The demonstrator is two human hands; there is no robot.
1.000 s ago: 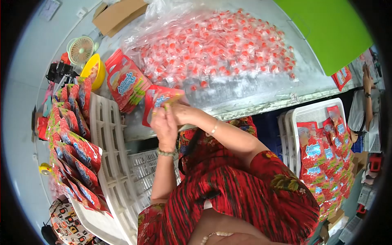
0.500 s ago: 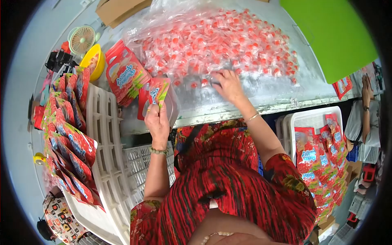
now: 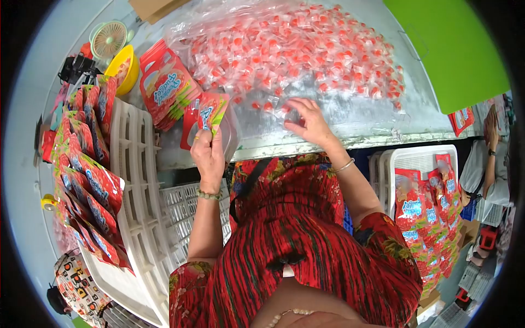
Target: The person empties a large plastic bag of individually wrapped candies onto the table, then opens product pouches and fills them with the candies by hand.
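My left hand (image 3: 209, 156) is closed around the lower end of a red and green printed pouch (image 3: 212, 108), held upright above the table's near edge. Behind it are another red pouch (image 3: 189, 124) and a clear plastic rim (image 3: 232, 128). My right hand (image 3: 311, 123) hovers at the near side of a heap of small clear-wrapped red pieces (image 3: 290, 52). Its fingers are curved and apart from the thumb. A clear wrapper (image 3: 285, 109) lies by its fingertips; whether they touch it I cannot tell.
A stack of printed pouches (image 3: 167, 85) lies at left, beside a yellow bowl (image 3: 130, 71). White crates (image 3: 131, 158) bearing pouches stand at far left. Another white crate (image 3: 424, 156) of pouches is at right. A green board (image 3: 454, 49) covers the table's right side. A co-worker's arm (image 3: 490, 158) shows at far right.
My right hand has drawn slightly down and right, away from the heap, its thumb and fingers spreading. The left hand still holds the pouch, shifted a little in view.
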